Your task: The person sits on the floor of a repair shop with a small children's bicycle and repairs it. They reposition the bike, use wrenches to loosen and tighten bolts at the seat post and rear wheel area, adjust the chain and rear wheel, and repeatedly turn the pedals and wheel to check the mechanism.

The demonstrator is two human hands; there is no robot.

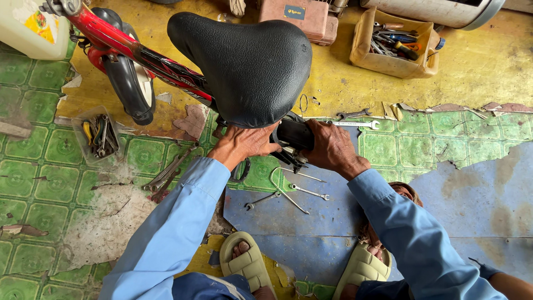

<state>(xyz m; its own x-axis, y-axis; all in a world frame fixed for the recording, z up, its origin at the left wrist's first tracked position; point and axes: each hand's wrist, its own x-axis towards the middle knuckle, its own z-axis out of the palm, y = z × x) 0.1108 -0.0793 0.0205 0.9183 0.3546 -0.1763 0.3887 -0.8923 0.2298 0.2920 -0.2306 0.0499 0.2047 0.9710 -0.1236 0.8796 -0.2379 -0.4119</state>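
Note:
A black bicycle saddle (244, 61) on a red frame (133, 53) fills the upper middle of the head view. Under its rear edge my left hand (241, 144) presses against the underside of the saddle with fingers curled. My right hand (333, 149) grips a black part (293, 135) beneath the saddle, next to the rear metal fittings. Whether a tool is in either hand is hidden. Both arms wear light blue sleeves.
Spanners (358, 119) and thin rods (288, 191) lie on the worn floor below the saddle. A clear tray of tools (99, 136) sits left, more spanners (166, 175) beside it. A cardboard box of tools (395, 41) stands at the back right. My sandalled feet (247, 261) are below.

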